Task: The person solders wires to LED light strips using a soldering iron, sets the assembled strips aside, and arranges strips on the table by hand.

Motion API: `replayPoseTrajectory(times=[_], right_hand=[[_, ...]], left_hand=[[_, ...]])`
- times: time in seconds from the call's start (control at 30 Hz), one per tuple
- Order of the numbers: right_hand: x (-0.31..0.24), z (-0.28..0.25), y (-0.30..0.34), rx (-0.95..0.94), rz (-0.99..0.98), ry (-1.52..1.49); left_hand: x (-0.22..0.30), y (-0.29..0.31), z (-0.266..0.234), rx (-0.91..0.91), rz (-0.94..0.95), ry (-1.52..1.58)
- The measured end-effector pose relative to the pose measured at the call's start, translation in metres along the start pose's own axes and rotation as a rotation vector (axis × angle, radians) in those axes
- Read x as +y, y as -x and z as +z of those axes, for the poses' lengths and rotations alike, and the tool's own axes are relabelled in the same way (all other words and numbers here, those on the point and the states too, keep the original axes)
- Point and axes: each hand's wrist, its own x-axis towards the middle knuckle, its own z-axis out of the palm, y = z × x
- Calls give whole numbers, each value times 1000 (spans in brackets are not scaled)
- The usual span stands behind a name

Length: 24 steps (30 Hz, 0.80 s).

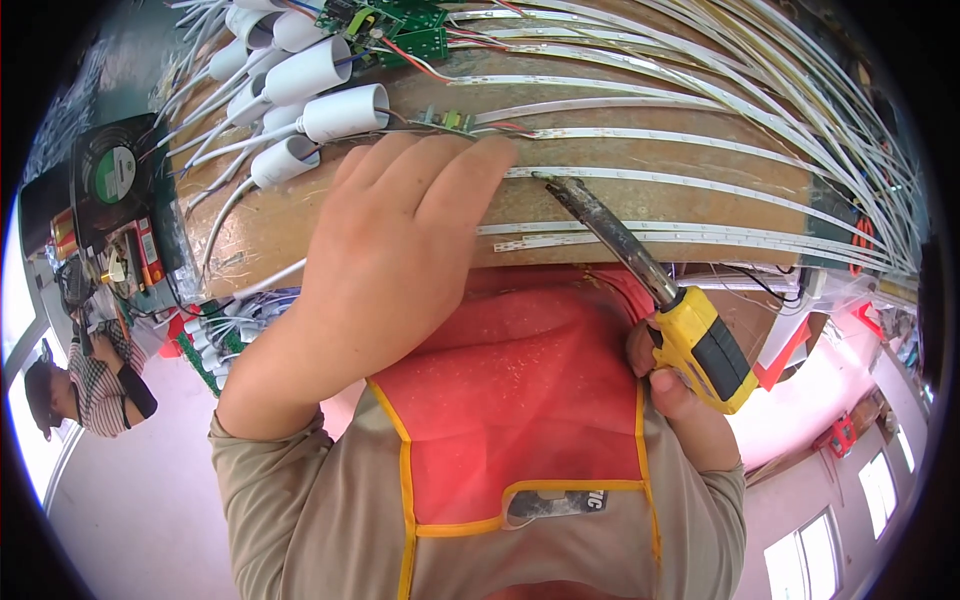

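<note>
My left hand (400, 220) reaches over the bench with its fingers curled and pressed together. Its fingertips are at the left end of a white LED strip (640, 176); whatever they pinch is hidden. Low on the right, my right hand (670, 380) grips a soldering iron (705, 350) with a yellow and black pistol handle. The iron's dark tip points up and left, touching or just above that strip, close to my left fingertips. Just beyond my left hand lies a small green circuit board (445, 120), with red wires leading to another LED strip (660, 135).
White plastic tubes (345, 112) with cables crowd the bench's left side. More green circuit boards (415, 25) lie at the back. Many LED strips fan out rightward. A black fan (115, 175) stands at far left; another person (100, 385) is beyond it. My red apron (530, 380) meets the bench edge.
</note>
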Motion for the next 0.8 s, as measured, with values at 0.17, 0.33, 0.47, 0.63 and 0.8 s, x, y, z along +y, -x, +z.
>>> replayPoseTrajectory(times=[0.17,0.33,0.47,0.63,0.8], right_hand=[[-7,-4,-4,-27,28,110],[-5,-1,-3,-5,23,68],[0,0,-1,21,-13,58],[0,-1,-3,-7,-27,76],[-2,-1,-5,-11,0,38]], left_hand=[[5,-2,0,19,-95,174],[0,-3,2,13,-83,197],[-2,-2,7,14,-75,149],[-4,-2,10,52,-39,22],[-2,-1,10,44,-88,31]])
